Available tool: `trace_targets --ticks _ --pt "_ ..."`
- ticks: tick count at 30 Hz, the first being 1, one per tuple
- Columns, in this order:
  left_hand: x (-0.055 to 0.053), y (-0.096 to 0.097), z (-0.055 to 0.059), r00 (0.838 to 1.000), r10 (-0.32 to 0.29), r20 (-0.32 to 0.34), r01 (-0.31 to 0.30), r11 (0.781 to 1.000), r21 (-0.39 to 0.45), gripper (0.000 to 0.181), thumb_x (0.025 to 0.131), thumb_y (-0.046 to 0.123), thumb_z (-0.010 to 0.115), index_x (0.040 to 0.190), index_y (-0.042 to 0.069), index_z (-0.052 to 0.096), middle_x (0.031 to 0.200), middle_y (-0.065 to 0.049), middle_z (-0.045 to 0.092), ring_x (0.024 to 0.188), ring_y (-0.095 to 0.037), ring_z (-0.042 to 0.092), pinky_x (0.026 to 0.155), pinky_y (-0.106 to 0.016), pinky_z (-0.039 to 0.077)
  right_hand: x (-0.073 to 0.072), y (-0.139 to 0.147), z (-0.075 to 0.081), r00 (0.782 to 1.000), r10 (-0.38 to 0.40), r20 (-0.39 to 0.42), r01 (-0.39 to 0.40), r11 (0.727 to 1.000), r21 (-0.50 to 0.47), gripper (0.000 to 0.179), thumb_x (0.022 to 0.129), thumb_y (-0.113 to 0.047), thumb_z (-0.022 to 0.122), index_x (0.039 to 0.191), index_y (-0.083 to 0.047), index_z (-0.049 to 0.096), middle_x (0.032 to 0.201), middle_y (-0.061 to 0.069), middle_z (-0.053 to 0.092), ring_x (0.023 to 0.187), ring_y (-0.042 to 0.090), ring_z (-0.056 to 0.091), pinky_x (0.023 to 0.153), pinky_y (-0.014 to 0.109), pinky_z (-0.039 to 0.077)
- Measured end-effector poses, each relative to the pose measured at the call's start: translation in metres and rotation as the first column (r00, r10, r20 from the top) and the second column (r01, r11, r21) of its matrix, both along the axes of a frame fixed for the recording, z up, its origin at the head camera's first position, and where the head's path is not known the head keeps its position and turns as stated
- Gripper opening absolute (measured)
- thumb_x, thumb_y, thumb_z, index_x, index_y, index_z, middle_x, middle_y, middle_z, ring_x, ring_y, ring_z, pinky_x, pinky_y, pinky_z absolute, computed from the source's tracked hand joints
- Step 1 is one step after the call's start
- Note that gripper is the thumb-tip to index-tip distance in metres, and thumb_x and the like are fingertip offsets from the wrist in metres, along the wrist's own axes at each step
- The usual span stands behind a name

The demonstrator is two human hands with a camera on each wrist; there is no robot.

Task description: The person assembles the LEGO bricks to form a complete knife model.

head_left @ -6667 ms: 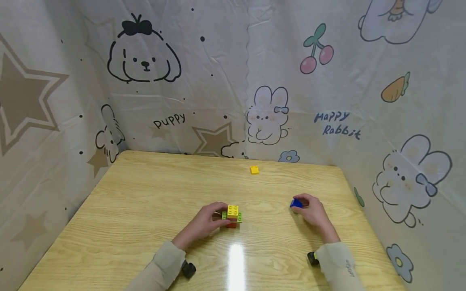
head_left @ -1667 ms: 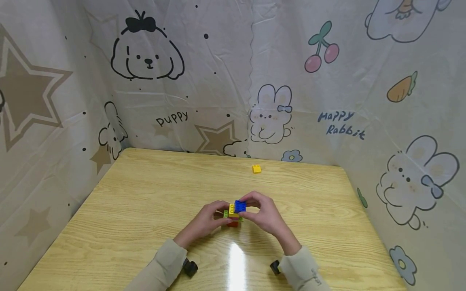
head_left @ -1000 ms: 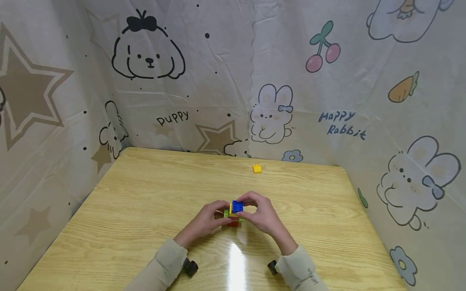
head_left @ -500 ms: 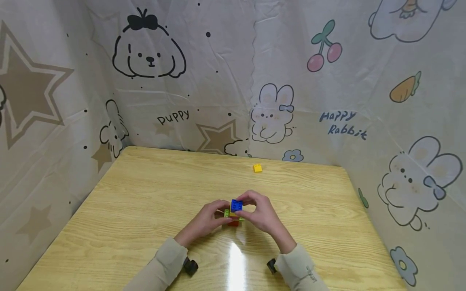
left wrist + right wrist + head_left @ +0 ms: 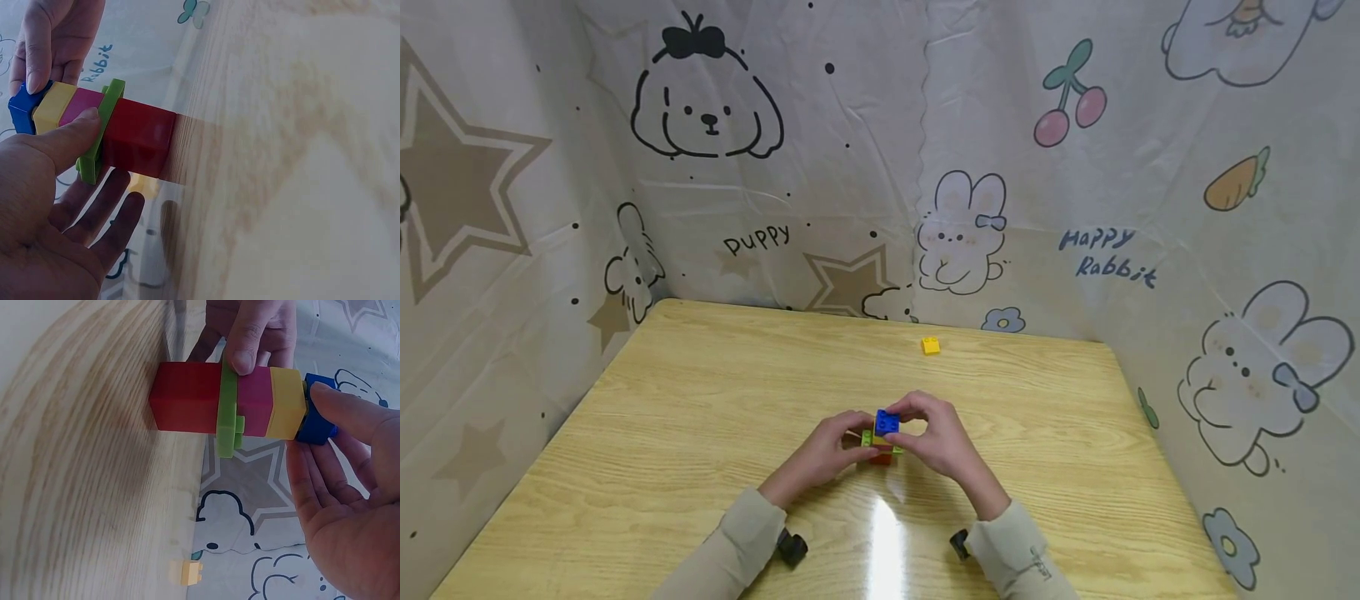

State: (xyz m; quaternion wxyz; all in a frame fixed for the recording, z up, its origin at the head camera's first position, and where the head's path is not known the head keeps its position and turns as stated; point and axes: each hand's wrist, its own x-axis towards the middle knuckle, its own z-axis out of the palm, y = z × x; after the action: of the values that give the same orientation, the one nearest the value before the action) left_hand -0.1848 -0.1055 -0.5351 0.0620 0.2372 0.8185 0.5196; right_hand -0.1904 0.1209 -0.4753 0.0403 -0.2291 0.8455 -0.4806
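A stack of toy building bricks stands upright on the table: a red brick (image 5: 187,397) at the bottom, a wider green plate (image 5: 226,409), a magenta brick (image 5: 254,400) and a yellow brick (image 5: 286,403). My left hand (image 5: 827,454) holds the stack, its thumb (image 5: 78,134) against the magenta brick and green plate. On the yellow brick sits a blue brick (image 5: 887,422), slightly tilted, with a narrow gap along one side in the right wrist view. My right hand (image 5: 936,433) pinches this blue brick between thumb and fingers.
A loose yellow brick (image 5: 931,346) lies near the back edge of the wooden table (image 5: 737,367). Printed curtains (image 5: 850,167) with cartoon animals enclose the back and sides. Dark wrist cameras sit below each sleeve cuff.
My right hand has brought the blue brick from the table's right side leftward to the stack, then lined it up over the yellow brick. The left hand keeps holding the stack.
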Motion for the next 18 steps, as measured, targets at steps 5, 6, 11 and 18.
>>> trace_targets --ticks 5,6,11,18 --pt "-0.0004 -0.0003 -0.0002 1.000 -0.005 0.004 0.005 1.000 0.006 0.033 0.098 0.017 0.073 0.130 0.018 0.069 0.127 0.001 0.070 0.111 -0.018 0.066 0.093 -0.027 0.058 -0.0005 -0.0006 0.0005 1.000 0.003 -0.003 -0.003 1.000 0.000 0.024 0.087 -0.011 0.085 0.109 -0.013 0.076 0.107 0.002 0.073 0.103 0.030 0.070 0.099 0.060 0.054" --pt "-0.0004 -0.0002 -0.0002 1.000 -0.006 0.007 0.006 1.000 0.009 0.033 0.097 0.017 0.074 0.130 0.018 0.069 0.127 0.001 0.070 0.111 -0.018 0.066 0.093 -0.027 0.058 -0.0006 -0.0006 0.0005 1.000 0.004 -0.002 -0.004 1.000 -0.002 0.024 0.087 -0.010 0.085 0.109 -0.013 0.076 0.107 0.002 0.073 0.104 0.032 0.069 0.100 0.060 0.054" --pt "-0.0003 0.0001 -0.0002 1.000 -0.009 0.012 0.009 1.000 0.018 0.033 0.098 0.018 0.073 0.131 0.017 0.068 0.127 0.000 0.070 0.113 -0.018 0.066 0.094 -0.028 0.058 -0.0011 -0.0007 -0.0002 1.000 0.001 -0.005 0.000 1.000 0.016 0.026 0.087 -0.009 0.084 0.111 -0.013 0.076 0.107 0.003 0.073 0.106 0.038 0.068 0.100 0.059 0.055" --pt "-0.0002 -0.0006 -0.0001 1.000 -0.007 0.016 0.007 1.000 0.007 0.034 0.098 0.019 0.073 0.131 0.019 0.068 0.128 0.001 0.069 0.112 -0.018 0.066 0.094 -0.028 0.057 0.0003 -0.0011 0.0025 1.000 0.001 -0.019 -0.001 1.000 0.030 0.026 0.087 -0.009 0.084 0.111 -0.012 0.077 0.107 0.003 0.073 0.105 0.037 0.068 0.100 0.059 0.054"
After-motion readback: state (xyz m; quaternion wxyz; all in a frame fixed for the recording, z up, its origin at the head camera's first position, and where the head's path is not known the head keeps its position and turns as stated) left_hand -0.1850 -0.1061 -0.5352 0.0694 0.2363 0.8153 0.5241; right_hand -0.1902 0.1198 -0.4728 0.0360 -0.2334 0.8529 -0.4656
